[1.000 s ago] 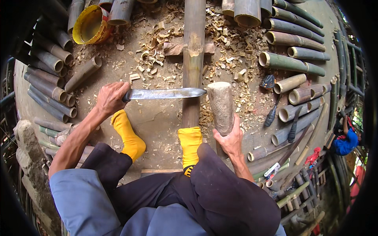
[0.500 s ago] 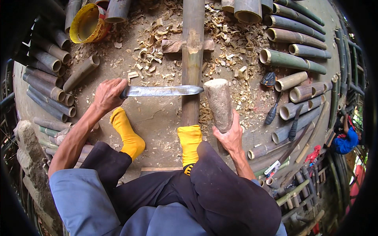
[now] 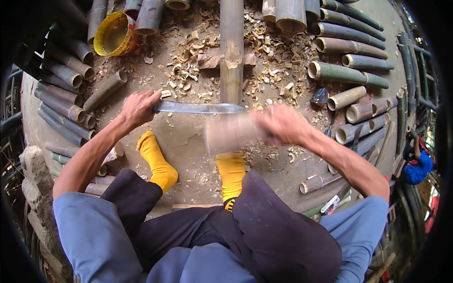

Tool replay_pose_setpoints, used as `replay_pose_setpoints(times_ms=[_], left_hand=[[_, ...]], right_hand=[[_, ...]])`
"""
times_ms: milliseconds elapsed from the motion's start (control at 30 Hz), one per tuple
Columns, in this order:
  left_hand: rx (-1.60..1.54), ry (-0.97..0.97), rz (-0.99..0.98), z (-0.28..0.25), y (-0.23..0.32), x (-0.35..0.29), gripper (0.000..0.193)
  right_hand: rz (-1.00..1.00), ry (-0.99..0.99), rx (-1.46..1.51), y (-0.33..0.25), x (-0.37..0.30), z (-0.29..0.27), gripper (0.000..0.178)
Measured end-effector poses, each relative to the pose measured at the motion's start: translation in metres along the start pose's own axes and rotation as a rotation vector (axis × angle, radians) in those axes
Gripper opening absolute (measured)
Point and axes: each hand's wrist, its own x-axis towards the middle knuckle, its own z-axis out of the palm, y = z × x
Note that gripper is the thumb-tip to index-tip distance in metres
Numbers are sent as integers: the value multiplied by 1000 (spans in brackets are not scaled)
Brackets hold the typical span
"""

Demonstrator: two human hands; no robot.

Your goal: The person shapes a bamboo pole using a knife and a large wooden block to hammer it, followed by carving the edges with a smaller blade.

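My left hand (image 3: pixel 140 108) is closed round the dark handle of a machete (image 3: pixel 200 108). Its long blade reaches right, lying across a bamboo pole (image 3: pixel 231 80) that runs away from me down the middle. In my right hand (image 3: pixel 288 123) is a thick wooden mallet (image 3: pixel 231 134), smeared by motion. The mallet's head points left, just on the near side of the blade and over the pole's near end; whether it touches either, I cannot tell. A reddish wooden block (image 3: pixel 208 61) lies crosswise under the pole. My foot in a yellow sock (image 3: pixel 230 175) is at the pole's near end.
Bamboo tubes lie in rows at the left (image 3: pixel 61 104) and right (image 3: pixel 351 46). A yellow bucket (image 3: pixel 118 51) stands far left. Pale wood shavings (image 3: pixel 271 42) litter the ground. A rough stone (image 3: pixel 37 181) borders the left side. Someone in blue (image 3: pixel 417 169) is at the far right.
My right hand has swung the mallet up and left, from upright beside the pole to lying sideways near the blade. The machete has shifted slightly right with my left hand.
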Motion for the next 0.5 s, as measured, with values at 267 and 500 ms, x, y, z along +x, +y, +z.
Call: replay_pose_setpoints(times_ms=[267,500], left_hand=[[-12,45,13,5,-4,2,20],[32,45,-17,6,-7,3,19]], right_hand=[[-393,159,13,-51,13,21,32],[121,-112,41,-69,19,-2,77]])
